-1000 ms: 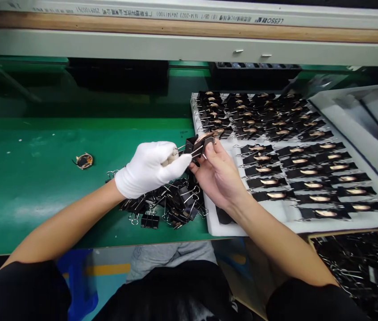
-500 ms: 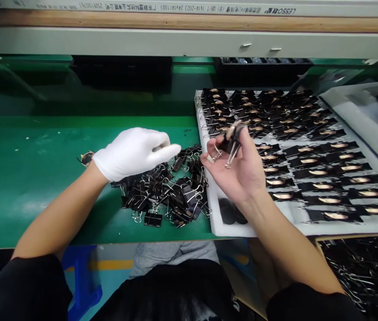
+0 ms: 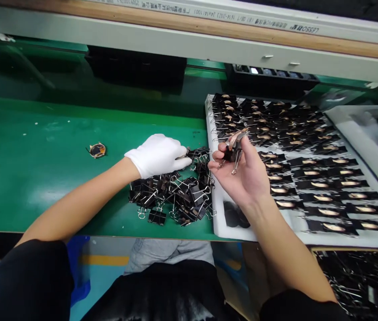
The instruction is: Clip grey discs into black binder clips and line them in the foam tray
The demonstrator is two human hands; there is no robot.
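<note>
My left hand [image 3: 162, 155], in a white glove, is at the top of a heap of black binder clips [image 3: 182, 196] with silver wire handles. Its thumb and fingers are bent together, and whatever lies between them is mostly hidden. Palm up, my bare right hand [image 3: 242, 171] has its fingers closed around a gold-rimmed watch case [image 3: 238, 139] with a black binder clip [image 3: 231, 155] clamped on it. The clip's wire handles point down toward the palm. A similar round gold watch case [image 3: 97, 150] lies alone on the green table, left of my gloved hand.
A white foam tray [image 3: 220, 229] to the right holds rows of clipped gold pieces [image 3: 322, 198]. Black discs [image 3: 234, 215] sit in its near corner. Below right is a box of binder clips [image 3: 366, 276]. A grey shelf beam [image 3: 209, 47] crosses above the green table [image 3: 58, 187].
My left hand has moved right and down onto the clip heap, uncovering the watch case on the table. My right hand still holds its clipped piece, turned slightly. The view has tilted.
</note>
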